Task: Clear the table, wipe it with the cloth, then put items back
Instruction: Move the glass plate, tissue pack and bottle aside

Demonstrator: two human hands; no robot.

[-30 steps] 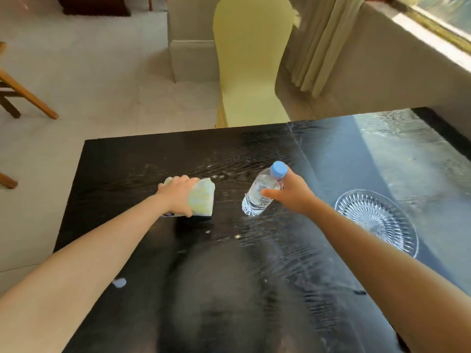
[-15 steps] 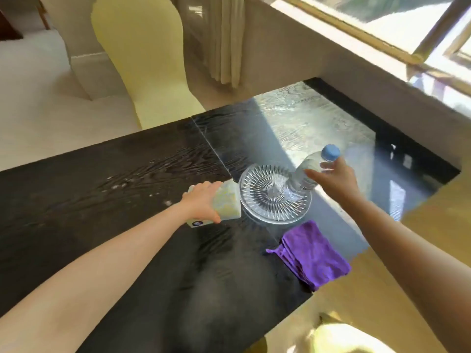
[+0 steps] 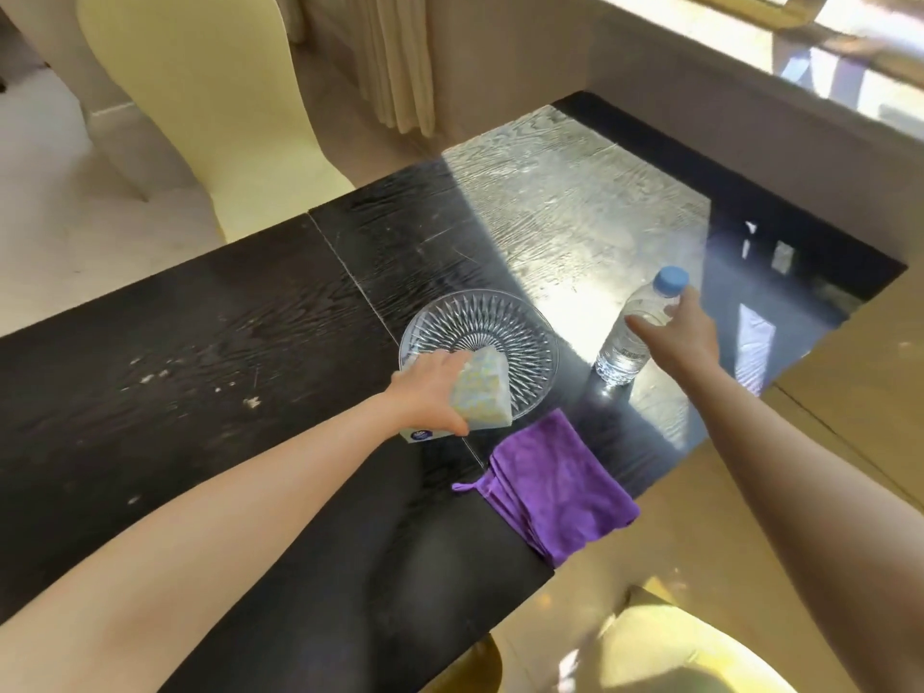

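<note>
Currently cloth [image 3: 550, 485] near left hand [image 3: 429, 393] gripping pack [image 3: 482, 392]; right hand [image 3: 676, 333] grips bottle [image 3: 621, 351].

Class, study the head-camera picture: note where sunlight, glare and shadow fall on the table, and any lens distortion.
Head view: sunlight glares off the far right of the table, washing out its dark wood; the window above is overexposed; the water bottle catches that bright patch; the left part lies in shade; the wide lens stretches the near forearms.

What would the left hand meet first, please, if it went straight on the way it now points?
Most likely the glass plate: the left hand, gripping a yellow patterned pack, points across its near rim. Its height above the plate is unclear.
</note>
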